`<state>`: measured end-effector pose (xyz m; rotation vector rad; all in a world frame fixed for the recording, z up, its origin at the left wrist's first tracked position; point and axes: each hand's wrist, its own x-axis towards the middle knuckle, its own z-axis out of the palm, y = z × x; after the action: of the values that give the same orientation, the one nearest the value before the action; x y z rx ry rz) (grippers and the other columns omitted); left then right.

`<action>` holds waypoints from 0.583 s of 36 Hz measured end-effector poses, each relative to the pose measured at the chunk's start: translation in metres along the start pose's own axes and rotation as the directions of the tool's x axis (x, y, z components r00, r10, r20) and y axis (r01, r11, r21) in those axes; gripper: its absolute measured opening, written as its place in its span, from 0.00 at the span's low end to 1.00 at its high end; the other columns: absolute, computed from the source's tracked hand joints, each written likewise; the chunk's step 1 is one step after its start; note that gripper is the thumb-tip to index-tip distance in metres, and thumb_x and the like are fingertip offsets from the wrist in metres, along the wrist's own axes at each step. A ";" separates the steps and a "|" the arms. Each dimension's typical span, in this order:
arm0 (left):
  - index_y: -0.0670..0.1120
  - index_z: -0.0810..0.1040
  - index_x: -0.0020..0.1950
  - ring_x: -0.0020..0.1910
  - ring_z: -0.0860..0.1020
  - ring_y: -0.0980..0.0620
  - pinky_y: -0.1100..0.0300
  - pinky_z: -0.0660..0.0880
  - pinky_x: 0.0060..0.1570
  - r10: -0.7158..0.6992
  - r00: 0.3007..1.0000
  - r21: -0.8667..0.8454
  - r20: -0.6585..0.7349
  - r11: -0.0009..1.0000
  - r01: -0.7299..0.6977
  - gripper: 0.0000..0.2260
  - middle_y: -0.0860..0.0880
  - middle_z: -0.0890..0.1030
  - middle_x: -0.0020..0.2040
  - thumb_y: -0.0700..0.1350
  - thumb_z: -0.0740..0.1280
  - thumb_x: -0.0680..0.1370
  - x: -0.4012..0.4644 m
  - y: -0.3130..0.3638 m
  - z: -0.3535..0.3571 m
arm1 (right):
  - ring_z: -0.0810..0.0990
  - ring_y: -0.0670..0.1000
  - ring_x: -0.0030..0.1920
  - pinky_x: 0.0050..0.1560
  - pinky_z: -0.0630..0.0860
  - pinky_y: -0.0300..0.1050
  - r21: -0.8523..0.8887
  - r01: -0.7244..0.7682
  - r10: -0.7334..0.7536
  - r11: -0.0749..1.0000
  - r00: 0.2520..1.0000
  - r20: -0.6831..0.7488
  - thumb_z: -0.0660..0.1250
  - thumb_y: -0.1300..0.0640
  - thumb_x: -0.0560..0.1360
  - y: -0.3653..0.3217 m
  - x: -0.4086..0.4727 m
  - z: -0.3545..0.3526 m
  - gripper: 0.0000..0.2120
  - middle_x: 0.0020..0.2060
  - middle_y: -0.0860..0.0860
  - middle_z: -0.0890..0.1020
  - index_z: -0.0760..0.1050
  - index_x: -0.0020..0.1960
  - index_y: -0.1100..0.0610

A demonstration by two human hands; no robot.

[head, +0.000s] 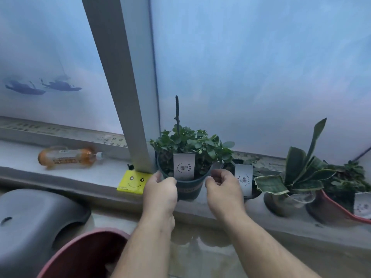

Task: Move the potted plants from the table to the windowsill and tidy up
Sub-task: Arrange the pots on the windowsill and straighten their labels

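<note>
A dark green pot (189, 189) of small round-leaved greenery (190, 143) with a bare upright stick and a white tag stands on the grey windowsill (96, 177), right beside the window post. My left hand (160, 189) grips its left rim. My right hand (222, 187) holds the right rim with curled fingers. Three more potted plants stand to the right: a dark pot with a white tag (244, 178) partly hidden behind my right hand, a snake plant (297, 173), and a red pot (329, 207) at the frame edge.
A grey window post (124, 87) meets the sill just left of the pot. A yellow smiley-face packet (133, 182) lies at its foot, and a plastic bottle (68, 158) lies on its side further left. Below the sill are a dark grey stool (30, 223) and a red basin (86, 255).
</note>
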<state>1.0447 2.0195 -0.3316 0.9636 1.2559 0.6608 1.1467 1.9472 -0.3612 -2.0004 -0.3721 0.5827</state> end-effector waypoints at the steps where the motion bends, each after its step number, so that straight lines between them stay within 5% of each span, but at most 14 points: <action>1: 0.48 0.80 0.48 0.45 0.79 0.53 0.57 0.72 0.47 -0.006 1.000 -0.007 0.023 1.000 0.007 0.11 0.50 0.84 0.49 0.33 0.62 0.78 0.004 -0.002 0.000 | 0.84 0.52 0.52 0.59 0.80 0.53 0.055 -0.053 0.054 0.997 0.998 -0.011 0.66 0.53 0.79 -0.001 0.004 0.006 0.02 0.49 0.48 0.84 0.77 0.50 0.48; 5: 0.45 0.82 0.46 0.46 0.80 0.49 0.57 0.75 0.45 -0.003 0.998 -0.012 0.060 1.000 0.003 0.11 0.47 0.86 0.47 0.33 0.62 0.77 0.010 -0.005 0.000 | 0.87 0.63 0.51 0.53 0.84 0.65 0.388 -0.350 0.346 0.853 0.935 0.081 0.68 0.59 0.79 -0.002 0.023 0.018 0.02 0.49 0.60 0.87 0.79 0.49 0.54; 13: 0.52 0.73 0.39 0.43 0.75 0.61 0.57 0.73 0.60 -0.027 0.997 -0.067 0.067 0.997 0.031 0.20 0.57 0.76 0.42 0.29 0.58 0.80 0.006 0.001 0.000 | 0.84 0.54 0.39 0.43 0.86 0.49 0.470 -0.380 0.382 0.796 0.919 0.096 0.66 0.64 0.81 -0.007 0.030 0.019 0.07 0.44 0.59 0.85 0.81 0.53 0.65; 15: 0.52 0.75 0.44 0.44 0.74 0.62 0.57 0.72 0.63 -0.030 0.996 -0.070 0.085 0.997 0.036 0.19 0.59 0.76 0.42 0.28 0.57 0.79 0.006 0.000 -0.001 | 0.83 0.54 0.38 0.42 0.85 0.48 0.482 -0.379 0.384 0.790 0.919 0.094 0.66 0.64 0.81 -0.007 0.030 0.019 0.07 0.41 0.60 0.84 0.81 0.52 0.67; 18: 0.48 0.75 0.69 0.51 0.77 0.57 0.55 0.70 0.69 -0.015 0.993 -0.093 0.117 0.995 0.026 0.23 0.62 0.75 0.44 0.28 0.58 0.79 0.010 -0.001 -0.004 | 0.84 0.54 0.38 0.43 0.86 0.49 0.513 -0.364 0.384 0.777 0.921 0.072 0.66 0.64 0.81 -0.005 0.028 0.022 0.07 0.39 0.59 0.84 0.81 0.50 0.67; 21: 0.50 0.74 0.70 0.50 0.76 0.62 0.57 0.71 0.67 0.000 0.990 -0.103 0.143 0.995 0.015 0.25 0.64 0.77 0.45 0.29 0.57 0.78 0.018 -0.006 -0.007 | 0.84 0.54 0.38 0.44 0.86 0.49 0.534 -0.340 0.377 0.774 0.925 0.042 0.66 0.64 0.81 -0.003 0.023 0.027 0.07 0.38 0.59 0.83 0.80 0.48 0.66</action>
<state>1.0412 2.0333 -0.3457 0.9036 1.0876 0.6338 1.1513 1.9795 -0.3744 -1.5384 0.2167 0.7591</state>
